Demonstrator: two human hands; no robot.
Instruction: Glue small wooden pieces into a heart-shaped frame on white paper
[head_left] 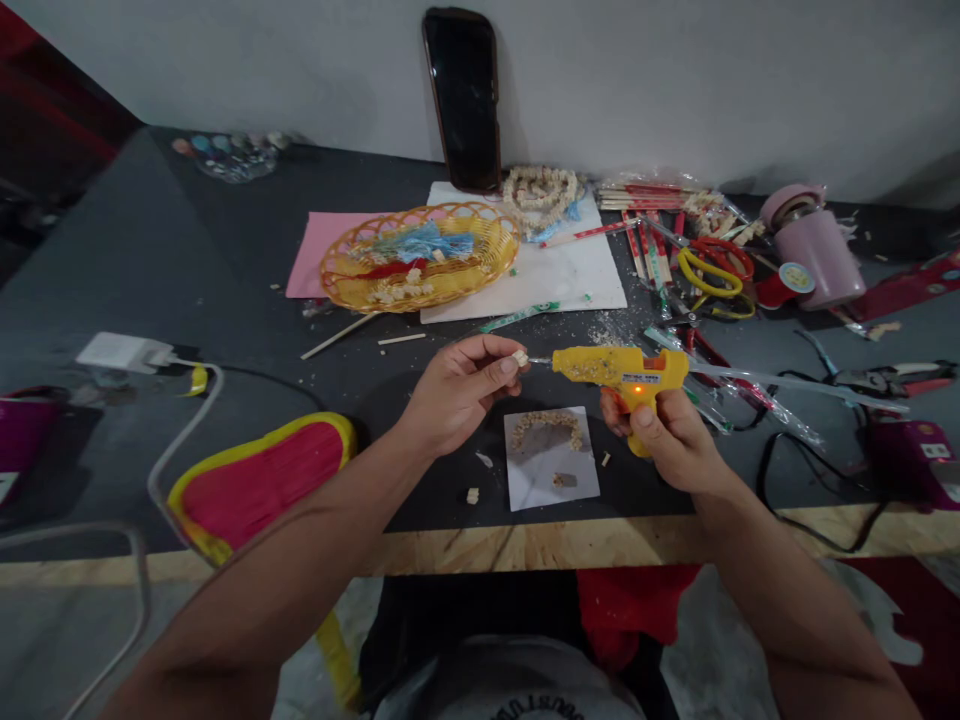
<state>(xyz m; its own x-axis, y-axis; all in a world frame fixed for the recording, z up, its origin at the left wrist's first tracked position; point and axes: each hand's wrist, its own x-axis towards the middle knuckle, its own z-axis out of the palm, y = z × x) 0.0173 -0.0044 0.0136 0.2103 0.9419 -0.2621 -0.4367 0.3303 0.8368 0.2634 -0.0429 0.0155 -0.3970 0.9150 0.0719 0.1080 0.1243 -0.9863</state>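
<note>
Between the thumb and fingers of my left hand (476, 385) is a small pale wooden piece (520, 357). My right hand (675, 435) grips the handle of a yellow glue gun (600, 365), whose orange light is lit. The gun's metal nozzle points left and meets or nearly meets the piece; I cannot tell which. Below the hands lies a white paper square (529, 487) bearing an arc of small wooden pieces (547, 425) and one separate piece. Another small wooden piece (472, 495) sits on the table to the left of the paper.
A wicker basket (495, 265) with blue and red thread stands behind my hands. A phone (463, 100) leans on the wall. Scissors (709, 275), chopsticks, a pink tumbler (819, 255) and pliers (892, 378) crowd the right. A white charger (124, 352) and its cable are at left.
</note>
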